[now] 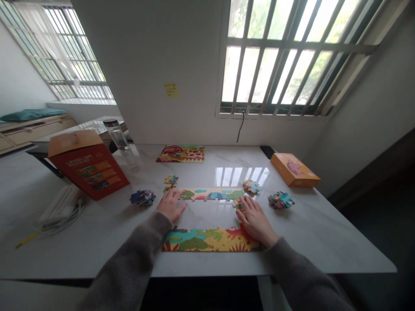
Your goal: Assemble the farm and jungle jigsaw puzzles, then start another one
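My left hand lies palm down at the left end of a joined puzzle strip, thumb apart from its fingers. At the strip's right end my right hand rests flat, fingers stretched over a puzzle piece below the corner. Closer to me lies a second, taller puzzle strip with green trees, crocodiles and red plants; my right hand covers part of its upper right end. Bare tabletop shows between the two strips. A few loose puzzle pieces lie just beyond my left fingertips.
Piles of puzzle pieces sit left and right, with a smaller pile behind. A red box, glass bottle and cables stand left. Farther back are a farm picture and orange box.
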Tool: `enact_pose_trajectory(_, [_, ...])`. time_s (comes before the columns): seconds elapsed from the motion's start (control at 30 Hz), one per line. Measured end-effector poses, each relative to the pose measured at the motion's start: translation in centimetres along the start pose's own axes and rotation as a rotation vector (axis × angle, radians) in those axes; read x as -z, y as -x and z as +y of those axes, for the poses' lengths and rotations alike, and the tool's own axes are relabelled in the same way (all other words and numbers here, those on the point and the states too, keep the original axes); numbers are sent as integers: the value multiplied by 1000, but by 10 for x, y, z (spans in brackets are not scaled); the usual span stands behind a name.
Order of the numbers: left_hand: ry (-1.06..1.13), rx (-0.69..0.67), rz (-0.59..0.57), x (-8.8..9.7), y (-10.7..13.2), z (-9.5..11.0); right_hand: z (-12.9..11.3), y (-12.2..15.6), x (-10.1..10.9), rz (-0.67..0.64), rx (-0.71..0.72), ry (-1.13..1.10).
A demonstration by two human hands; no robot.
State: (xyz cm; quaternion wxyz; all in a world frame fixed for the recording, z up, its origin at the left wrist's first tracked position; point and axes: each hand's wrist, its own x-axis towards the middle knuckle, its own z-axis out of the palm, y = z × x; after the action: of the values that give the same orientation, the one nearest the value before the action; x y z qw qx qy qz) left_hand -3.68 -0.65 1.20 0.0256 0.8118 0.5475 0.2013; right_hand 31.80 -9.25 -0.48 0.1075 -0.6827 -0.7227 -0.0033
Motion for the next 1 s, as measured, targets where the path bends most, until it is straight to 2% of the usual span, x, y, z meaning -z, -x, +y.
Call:
enact_pose_trajectory(0.13, [36, 113, 44, -10, 8, -14, 0, 0, -2, 18, 15, 39])
enact_pose_trajectory(0.3, [140, 115, 23, -13, 1, -16, 0, 1, -2, 8, 36, 68])
enact_pose_trajectory(0.5, [186, 113, 64, -15, -1, -23, 2, -1, -2, -53, 77, 102])
enact_pose_trajectory(1.0, [134, 100, 50, -13, 3, -17, 6, -6, 1, -55, 128, 71])
